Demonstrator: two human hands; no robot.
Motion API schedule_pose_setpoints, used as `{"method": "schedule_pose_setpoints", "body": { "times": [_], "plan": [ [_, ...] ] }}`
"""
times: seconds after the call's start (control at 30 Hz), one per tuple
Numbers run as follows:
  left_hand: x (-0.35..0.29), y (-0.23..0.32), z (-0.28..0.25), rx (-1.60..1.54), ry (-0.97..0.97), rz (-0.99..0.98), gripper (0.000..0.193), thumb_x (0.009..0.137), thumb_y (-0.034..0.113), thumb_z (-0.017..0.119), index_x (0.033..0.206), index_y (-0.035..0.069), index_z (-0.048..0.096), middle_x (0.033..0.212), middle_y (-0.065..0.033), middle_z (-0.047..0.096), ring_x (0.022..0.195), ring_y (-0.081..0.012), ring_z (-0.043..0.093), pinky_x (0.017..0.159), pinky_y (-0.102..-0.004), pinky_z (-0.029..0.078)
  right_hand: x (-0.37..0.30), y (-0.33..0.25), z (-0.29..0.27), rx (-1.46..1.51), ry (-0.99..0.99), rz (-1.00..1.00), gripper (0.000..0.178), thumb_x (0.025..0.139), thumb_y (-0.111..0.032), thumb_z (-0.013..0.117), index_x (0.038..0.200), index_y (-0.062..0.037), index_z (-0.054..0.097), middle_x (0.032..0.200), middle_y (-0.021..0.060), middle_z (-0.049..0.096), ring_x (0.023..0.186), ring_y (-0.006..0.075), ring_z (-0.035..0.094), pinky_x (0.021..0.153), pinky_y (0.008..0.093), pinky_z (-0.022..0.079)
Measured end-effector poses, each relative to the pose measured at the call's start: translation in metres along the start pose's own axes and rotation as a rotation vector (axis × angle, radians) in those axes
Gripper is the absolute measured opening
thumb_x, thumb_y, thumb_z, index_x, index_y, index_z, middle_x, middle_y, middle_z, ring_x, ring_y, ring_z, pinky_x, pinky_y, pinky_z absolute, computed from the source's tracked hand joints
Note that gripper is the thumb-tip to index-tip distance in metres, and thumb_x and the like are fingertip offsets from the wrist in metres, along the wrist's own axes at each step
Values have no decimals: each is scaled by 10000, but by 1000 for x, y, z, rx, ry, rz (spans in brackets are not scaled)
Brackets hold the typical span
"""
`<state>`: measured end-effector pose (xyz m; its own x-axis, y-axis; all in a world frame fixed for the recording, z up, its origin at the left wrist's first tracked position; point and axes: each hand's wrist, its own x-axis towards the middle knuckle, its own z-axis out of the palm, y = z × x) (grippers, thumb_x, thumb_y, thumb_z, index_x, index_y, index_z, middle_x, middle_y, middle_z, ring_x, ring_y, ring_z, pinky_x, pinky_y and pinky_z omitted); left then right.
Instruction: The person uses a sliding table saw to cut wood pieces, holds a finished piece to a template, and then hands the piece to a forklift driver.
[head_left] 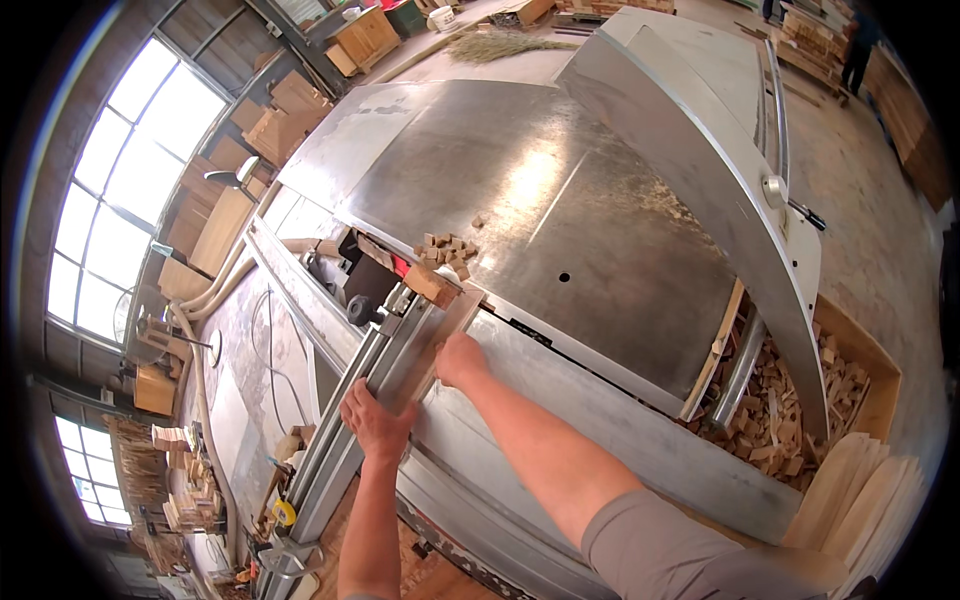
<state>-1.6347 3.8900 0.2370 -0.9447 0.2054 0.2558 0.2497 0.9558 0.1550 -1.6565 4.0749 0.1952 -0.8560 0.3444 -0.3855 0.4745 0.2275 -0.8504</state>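
Note:
At a metal sliding table saw (620, 250), a narrow wooden board (437, 335) lies along a metal fence (340, 450). My left hand (377, 422) is closed on the board's near end, its fingers reaching over towards the fence. Further up the board, my right hand (460, 361) is curled with its fingers pressed against the board's side; the fingertips are partly hidden. A short wooden block (432, 285) sits by the board's far end, near the saw slot. Several small wood offcuts (447, 250) lie on the tabletop just beyond it.
A big curved metal guard (700, 160) crosses the table at right. Below it stands a wooden bin (880, 375) of offcuts. Pale boards (850, 500) stack at lower right. A black knob (360, 310) sticks out by the fence; a yellow tape measure (285, 513) lies lower left.

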Motion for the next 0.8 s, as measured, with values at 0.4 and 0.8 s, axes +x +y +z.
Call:
{"method": "schedule_pose_setpoints", "body": {
  "times": [0.4, 0.8],
  "plan": [
    [-14, 7, -5, 2, -9, 4, 900, 634, 285, 877, 1353, -14, 426, 1308, -214, 497, 1260, -407, 413, 1108, -492, 317, -12, 6, -9, -6, -30, -15, 285, 927, -217, 601, 946, 35, 733, 1009, 295, 696, 1012, 423, 679, 873, 476, 555],
    [-4, -29, -43, 11, -245, 289, 941, 743, 164, 824, 1538, 79, 327, 1330, -163, 528, 1204, -387, 483, 1077, -473, 373, 4, 26, 8, -133, -82, -116, 309, 925, -265, 610, 898, 24, 716, 998, 281, 698, 1021, 401, 677, 871, 465, 549]
  ]
}}
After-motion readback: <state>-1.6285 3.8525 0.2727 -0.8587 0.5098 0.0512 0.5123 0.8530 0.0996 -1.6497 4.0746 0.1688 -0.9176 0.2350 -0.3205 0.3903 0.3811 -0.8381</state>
